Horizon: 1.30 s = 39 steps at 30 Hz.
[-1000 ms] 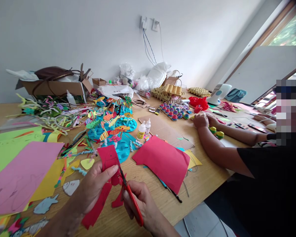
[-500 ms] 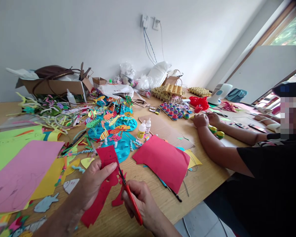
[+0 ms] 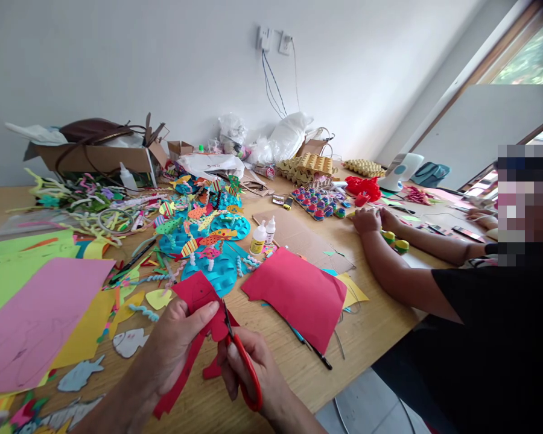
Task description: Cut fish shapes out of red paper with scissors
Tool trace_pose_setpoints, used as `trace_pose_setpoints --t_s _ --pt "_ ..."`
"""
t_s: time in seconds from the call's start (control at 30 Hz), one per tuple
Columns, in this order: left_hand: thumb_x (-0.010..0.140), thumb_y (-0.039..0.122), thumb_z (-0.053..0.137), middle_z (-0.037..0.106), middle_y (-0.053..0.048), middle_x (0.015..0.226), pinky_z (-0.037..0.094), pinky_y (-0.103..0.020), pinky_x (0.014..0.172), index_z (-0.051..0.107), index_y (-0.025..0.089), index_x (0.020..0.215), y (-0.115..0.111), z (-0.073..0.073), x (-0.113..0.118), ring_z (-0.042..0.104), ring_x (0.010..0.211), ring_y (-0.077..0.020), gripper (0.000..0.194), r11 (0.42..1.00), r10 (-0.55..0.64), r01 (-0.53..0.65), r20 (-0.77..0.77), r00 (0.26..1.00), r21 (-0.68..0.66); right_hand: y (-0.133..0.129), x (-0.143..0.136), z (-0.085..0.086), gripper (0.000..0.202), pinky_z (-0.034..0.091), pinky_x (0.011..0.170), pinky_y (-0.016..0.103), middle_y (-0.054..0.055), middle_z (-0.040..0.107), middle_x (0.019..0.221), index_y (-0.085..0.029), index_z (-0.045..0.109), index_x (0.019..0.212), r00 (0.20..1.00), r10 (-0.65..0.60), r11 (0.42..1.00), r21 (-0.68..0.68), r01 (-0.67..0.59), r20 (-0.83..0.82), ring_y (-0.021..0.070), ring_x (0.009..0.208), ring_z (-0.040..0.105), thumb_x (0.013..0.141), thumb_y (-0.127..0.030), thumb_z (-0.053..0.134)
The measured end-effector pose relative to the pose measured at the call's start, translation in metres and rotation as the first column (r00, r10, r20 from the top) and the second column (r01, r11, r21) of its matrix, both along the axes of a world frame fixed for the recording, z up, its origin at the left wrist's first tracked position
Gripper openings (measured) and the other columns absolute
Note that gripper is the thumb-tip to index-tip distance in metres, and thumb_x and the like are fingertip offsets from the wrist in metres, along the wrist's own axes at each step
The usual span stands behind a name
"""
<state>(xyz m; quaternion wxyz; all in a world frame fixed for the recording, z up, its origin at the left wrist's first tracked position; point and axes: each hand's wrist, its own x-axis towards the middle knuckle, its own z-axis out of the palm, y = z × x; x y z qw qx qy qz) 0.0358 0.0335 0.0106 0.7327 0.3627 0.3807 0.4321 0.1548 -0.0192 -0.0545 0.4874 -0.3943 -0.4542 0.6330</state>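
Observation:
My left hand pinches a red foam strip with drawn lines on it, thumb on top. Red-handled scissors are in my right hand, their dark blades partly apart against the right edge of the strip. The strip's lower part hangs down below my left hand. A small red scrap lies on the table between my hands. Just beyond them rests a larger red sheet. Pale fish cutouts lie left of my left forearm.
Pink and green sheets cover the left side. Ahead are colourful fish on blue bases, glue bottles, pipe cleaners and a cardboard box. At the right, a person's hands are near painted egg-carton pieces.
The red strip has tilted and turned in my left hand. The scissors' blades now stand wider apart, a little to the right. The view has shifted slightly.

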Motion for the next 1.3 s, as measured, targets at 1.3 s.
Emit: trace_pose_setpoints --t_s 1.3 --pt "0.067 0.031 0.070 0.065 0.004 0.052 0.046 -0.024 0.052 0.065 0.019 0.064 0.008 0.014 -0.020 0.057 0.050 -0.0147 0.014 0.994 -0.047 0.077 -0.320 0.946 0.081 -0.011 0.016 -0.007 0.052 0.023 0.038 0.017 -0.006 0.041 0.043 -0.016 0.048 0.066 0.999 0.025 0.999 0.024 -0.026 0.021 0.0052 0.036 0.032 0.079 -0.066 0.047"
